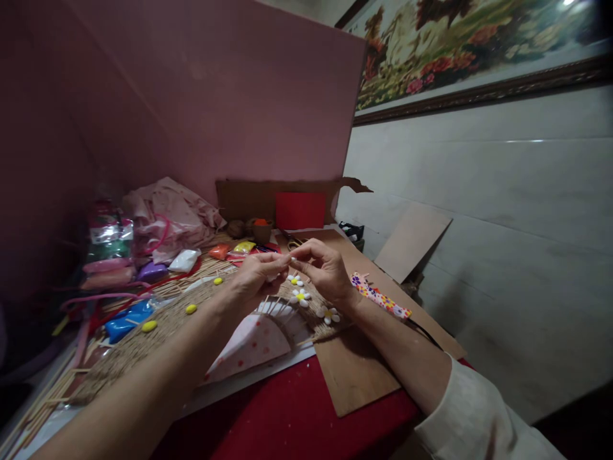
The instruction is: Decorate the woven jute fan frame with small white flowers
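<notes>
both hands [258, 273] [323, 268] pinch a tiny white piece [291, 259], its axis unclear.

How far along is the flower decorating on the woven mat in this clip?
Done: three white flowers with yellow centres already sit on the woven mat. In hand: the left hand and right hand pinch a small white piece together above them. Left: loose yellow pieces lie unused on the mat.

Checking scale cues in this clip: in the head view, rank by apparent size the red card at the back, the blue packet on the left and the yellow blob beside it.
1. red card
2. blue packet, nearer the camera, so unsure
3. yellow blob
</notes>
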`<state>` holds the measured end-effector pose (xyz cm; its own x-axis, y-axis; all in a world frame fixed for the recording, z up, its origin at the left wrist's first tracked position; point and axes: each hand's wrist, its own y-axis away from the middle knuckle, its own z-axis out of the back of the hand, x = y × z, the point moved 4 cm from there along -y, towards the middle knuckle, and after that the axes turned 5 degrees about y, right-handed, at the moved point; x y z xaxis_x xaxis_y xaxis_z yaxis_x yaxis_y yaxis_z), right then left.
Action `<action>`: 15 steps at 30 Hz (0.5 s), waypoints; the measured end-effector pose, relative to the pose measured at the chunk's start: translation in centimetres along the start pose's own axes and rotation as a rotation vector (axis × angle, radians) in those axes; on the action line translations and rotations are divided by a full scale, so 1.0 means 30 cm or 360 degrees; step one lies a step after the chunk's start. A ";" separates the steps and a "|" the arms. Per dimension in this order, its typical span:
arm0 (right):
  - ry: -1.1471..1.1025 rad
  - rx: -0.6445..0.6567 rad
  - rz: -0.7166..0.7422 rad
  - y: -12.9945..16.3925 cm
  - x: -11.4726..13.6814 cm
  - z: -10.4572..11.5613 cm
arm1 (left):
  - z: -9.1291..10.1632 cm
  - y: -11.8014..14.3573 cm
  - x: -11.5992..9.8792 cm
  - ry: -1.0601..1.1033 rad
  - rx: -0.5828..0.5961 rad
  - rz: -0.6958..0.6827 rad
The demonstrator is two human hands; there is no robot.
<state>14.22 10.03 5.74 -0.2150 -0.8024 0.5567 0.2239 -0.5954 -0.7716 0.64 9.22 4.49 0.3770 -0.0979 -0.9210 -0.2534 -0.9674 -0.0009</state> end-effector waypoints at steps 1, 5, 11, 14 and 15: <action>0.0000 0.0011 0.0003 0.000 0.000 -0.001 | 0.001 -0.001 0.000 0.0001 -0.0002 -0.0004; -0.0004 -0.0021 0.0014 0.001 -0.002 -0.001 | 0.003 -0.002 0.000 0.0010 0.0002 -0.0026; 0.0008 0.0000 -0.0006 0.002 -0.006 -0.004 | 0.002 -0.003 -0.002 -0.0039 -0.0018 -0.0053; 0.0046 -0.0043 -0.0006 0.001 -0.001 0.001 | 0.002 -0.004 0.000 -0.0028 0.0005 -0.0042; 0.0054 -0.0059 -0.0009 0.001 0.000 0.003 | 0.003 -0.005 0.001 -0.0036 0.0004 -0.0035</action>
<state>14.30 10.00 5.74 -0.2484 -0.7967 0.5509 0.1870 -0.5975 -0.7797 0.61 9.38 4.42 0.3623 -0.0712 -0.9293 -0.2476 -0.9686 -0.0224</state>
